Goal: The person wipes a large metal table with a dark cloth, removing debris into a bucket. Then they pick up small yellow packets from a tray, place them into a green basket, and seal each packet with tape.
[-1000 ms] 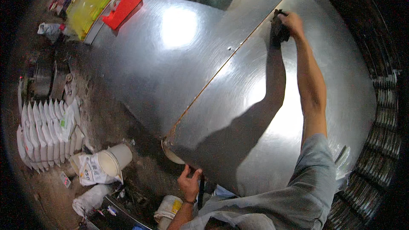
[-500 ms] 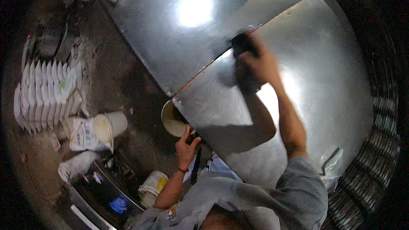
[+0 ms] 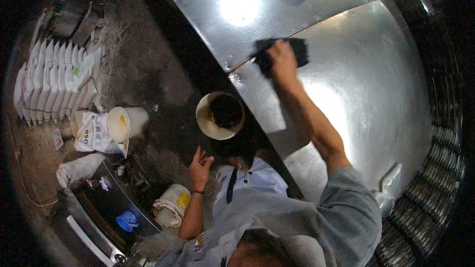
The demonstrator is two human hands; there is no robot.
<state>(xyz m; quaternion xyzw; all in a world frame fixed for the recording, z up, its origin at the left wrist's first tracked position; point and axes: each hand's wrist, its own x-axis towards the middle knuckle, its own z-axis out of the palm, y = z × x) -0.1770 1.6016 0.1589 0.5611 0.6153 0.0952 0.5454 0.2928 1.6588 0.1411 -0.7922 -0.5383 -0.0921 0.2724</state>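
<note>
Head view, right hand [image 3: 283,64]: where?

One o'clock from centre, laid over dark cloth [image 3: 299,52] on metal table [image 3: 376,89], across the seam [image 3: 341,16]. Fingers blurred; can't tell if they grip.

Left hand [image 3: 200,168]?

Seven o'clock, fingers partly bent, released, empty. Nearest thing: cream bucket [image 3: 203,118] at the hand's one o'clock, not touching, dark inside, beside the table.

Anything else?

Stacked white bags [image 3: 55,81], just past nine o'clock; second bucket [image 3: 136,122], nine.
</note>
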